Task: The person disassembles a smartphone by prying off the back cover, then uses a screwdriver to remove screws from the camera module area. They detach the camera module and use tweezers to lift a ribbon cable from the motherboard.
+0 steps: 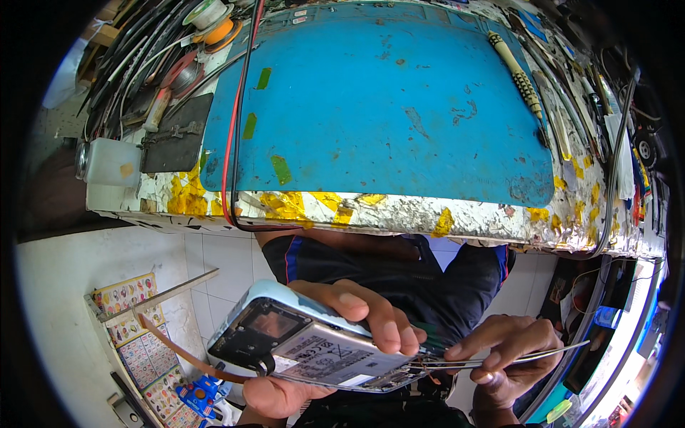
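Observation:
My left hand [357,305] is closed around an opened smartphone [265,322] above my lap, fingers over its light-blue edge and thumb beneath. The phone is tilted, its back off, so the silver battery [335,355] and a dark upper section show. A thin brown strip [187,354] curves out to the left from near the phone's lower left edge; where it joins is hidden. In my right hand [512,346] metal tweezers [539,354] are pinched, their tips against the phone's right end. What the tips touch there is too small to tell.
In front is a worktable with a blue mat [371,107], its edge patched with yellow tape. Red and black cables [232,143] hang over that edge. A patterned-handled tool [515,75] lies at the mat's right. Wire spools [214,28] and a translucent bottle [114,162] stand left.

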`<state>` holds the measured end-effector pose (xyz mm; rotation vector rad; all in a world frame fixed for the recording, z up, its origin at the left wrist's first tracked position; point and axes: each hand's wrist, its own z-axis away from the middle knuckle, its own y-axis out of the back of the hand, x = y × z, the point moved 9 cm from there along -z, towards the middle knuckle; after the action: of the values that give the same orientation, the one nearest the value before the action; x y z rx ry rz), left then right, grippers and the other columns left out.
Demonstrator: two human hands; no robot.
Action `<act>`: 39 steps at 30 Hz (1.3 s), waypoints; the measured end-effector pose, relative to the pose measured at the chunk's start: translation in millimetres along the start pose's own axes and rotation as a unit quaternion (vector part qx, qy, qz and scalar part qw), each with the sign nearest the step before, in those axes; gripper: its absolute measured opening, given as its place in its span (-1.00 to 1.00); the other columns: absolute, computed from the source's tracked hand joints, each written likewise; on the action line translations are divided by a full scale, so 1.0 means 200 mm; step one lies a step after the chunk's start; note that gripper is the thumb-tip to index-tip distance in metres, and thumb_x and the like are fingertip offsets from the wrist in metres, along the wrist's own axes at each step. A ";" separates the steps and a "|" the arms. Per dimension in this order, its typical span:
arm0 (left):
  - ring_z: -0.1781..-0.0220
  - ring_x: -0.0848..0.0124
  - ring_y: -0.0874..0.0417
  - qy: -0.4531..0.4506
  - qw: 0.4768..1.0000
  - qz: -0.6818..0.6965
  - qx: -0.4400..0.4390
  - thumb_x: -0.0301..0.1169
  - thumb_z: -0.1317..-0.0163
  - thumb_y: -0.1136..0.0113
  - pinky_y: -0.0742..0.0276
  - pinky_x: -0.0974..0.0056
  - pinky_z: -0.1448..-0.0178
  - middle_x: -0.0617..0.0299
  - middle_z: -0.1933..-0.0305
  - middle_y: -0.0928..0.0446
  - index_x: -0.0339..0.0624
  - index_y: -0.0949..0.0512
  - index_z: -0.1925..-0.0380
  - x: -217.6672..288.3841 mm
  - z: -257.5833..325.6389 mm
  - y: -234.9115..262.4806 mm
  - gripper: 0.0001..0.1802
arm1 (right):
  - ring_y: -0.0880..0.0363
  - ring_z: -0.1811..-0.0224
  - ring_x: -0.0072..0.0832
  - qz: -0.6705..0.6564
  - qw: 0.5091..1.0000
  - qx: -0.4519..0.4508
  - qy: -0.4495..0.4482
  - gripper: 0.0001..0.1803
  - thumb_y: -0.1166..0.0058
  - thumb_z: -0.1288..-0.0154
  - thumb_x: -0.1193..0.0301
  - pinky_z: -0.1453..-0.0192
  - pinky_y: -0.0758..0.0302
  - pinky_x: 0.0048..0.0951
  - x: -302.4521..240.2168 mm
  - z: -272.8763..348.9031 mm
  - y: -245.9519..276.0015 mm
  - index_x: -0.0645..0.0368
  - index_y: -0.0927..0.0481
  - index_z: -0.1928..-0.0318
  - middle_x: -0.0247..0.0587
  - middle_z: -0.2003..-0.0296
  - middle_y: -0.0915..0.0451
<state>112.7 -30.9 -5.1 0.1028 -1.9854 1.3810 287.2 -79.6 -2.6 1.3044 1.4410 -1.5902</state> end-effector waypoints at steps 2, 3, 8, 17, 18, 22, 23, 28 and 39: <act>-0.24 -0.01 -0.52 0.002 1.000 0.003 -0.003 0.24 -0.40 0.01 -0.31 -0.31 -0.42 -0.04 -0.09 -0.40 -0.16 -0.19 -0.31 0.00 0.00 0.00 -0.22 | -0.79 0.40 -0.22 -0.007 1.000 0.001 0.002 -0.77 -0.48 -0.08 0.53 0.37 -0.71 -0.38 0.00 0.00 0.00 0.23 -0.60 0.39 0.19 0.40 -0.73; -0.24 -0.01 -0.52 0.002 1.000 0.006 -0.002 0.23 -0.40 0.01 -0.30 -0.31 -0.43 -0.04 -0.09 -0.40 -0.16 -0.19 -0.31 0.00 0.00 0.00 -0.22 | -0.79 0.40 -0.22 -0.002 1.000 0.001 0.010 -0.76 -0.48 -0.07 0.54 0.38 -0.71 -0.39 -0.01 0.00 0.01 0.23 -0.59 0.38 0.20 0.40 -0.72; -0.25 -0.01 -0.52 -0.011 1.000 0.018 0.003 0.23 -0.40 0.02 -0.30 -0.32 -0.43 -0.03 -0.09 -0.40 -0.15 -0.19 -0.31 0.01 0.00 0.00 -0.23 | -0.79 0.39 -0.23 -0.011 1.000 -0.005 0.015 -0.74 -0.49 -0.05 0.57 0.38 -0.70 -0.39 -0.01 0.00 0.01 0.23 -0.59 0.36 0.22 0.40 -0.72; -0.26 -0.01 -0.51 0.003 1.000 0.011 0.005 0.24 -0.40 0.02 -0.32 -0.32 -0.42 -0.04 -0.09 -0.40 -0.15 -0.20 -0.30 0.01 0.00 0.01 -0.23 | -0.80 0.34 -0.19 -0.063 0.997 -0.023 -0.024 -0.83 -0.41 -0.11 0.63 0.31 -0.75 -0.33 0.03 -0.01 -0.01 0.30 -0.62 0.38 0.27 0.35 -0.71; -0.26 -0.01 -0.51 0.003 1.000 0.011 0.005 0.24 -0.40 0.02 -0.32 -0.32 -0.41 -0.04 -0.09 -0.40 -0.15 -0.20 -0.30 0.00 0.00 0.01 -0.23 | -0.80 0.32 -0.18 -0.076 0.996 -0.021 -0.044 -0.85 -0.40 -0.12 0.64 0.29 -0.75 -0.31 0.05 -0.01 -0.01 0.32 -0.63 0.38 0.29 0.34 -0.71; -0.25 0.00 -0.51 0.002 1.000 0.014 0.002 0.23 -0.41 0.02 -0.33 -0.33 -0.40 -0.04 -0.09 -0.40 -0.16 -0.20 -0.30 0.00 0.00 0.00 -0.24 | -0.80 0.26 -0.12 -0.126 0.986 -0.005 -0.108 -0.92 -0.35 -0.16 0.64 0.24 -0.77 -0.24 0.08 -0.01 -0.01 0.39 -0.68 0.38 0.34 0.30 -0.70; -0.24 0.01 -0.51 0.002 1.000 0.009 0.005 0.22 -0.41 0.02 -0.34 -0.33 -0.40 -0.04 -0.09 -0.40 -0.17 -0.20 -0.29 0.00 0.00 0.00 -0.24 | -0.80 0.25 -0.11 -0.133 0.983 -0.001 -0.124 -0.93 -0.34 -0.17 0.64 0.23 -0.78 -0.23 0.09 -0.01 -0.01 0.40 -0.69 0.38 0.35 0.29 -0.70; -0.20 0.04 -0.52 0.007 1.000 -0.012 0.013 0.22 -0.41 0.02 -0.36 -0.34 -0.40 -0.02 -0.06 -0.39 -0.17 -0.21 -0.27 -0.01 0.00 0.00 -0.26 | -0.79 0.22 -0.05 -0.118 0.983 0.000 -0.140 -0.88 -0.36 -0.18 0.63 0.16 -0.77 -0.18 0.10 -0.01 -0.01 0.45 -0.67 0.38 0.37 0.29 -0.69; -0.16 0.06 -0.55 0.007 1.000 0.021 0.013 0.22 -0.41 0.02 -0.42 -0.33 -0.36 0.02 0.00 -0.38 -0.17 -0.21 -0.26 -0.03 -0.01 0.01 -0.26 | -0.78 0.20 0.02 -0.215 0.965 -0.041 -0.143 -0.88 -0.32 -0.21 0.65 0.17 -0.77 -0.14 0.14 -0.01 -0.03 0.48 -0.63 0.34 0.53 0.24 -0.64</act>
<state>117.0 -30.3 -10.6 0.0635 -1.9681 1.4305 272.5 -70.9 -26.7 0.7037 1.6542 -1.8773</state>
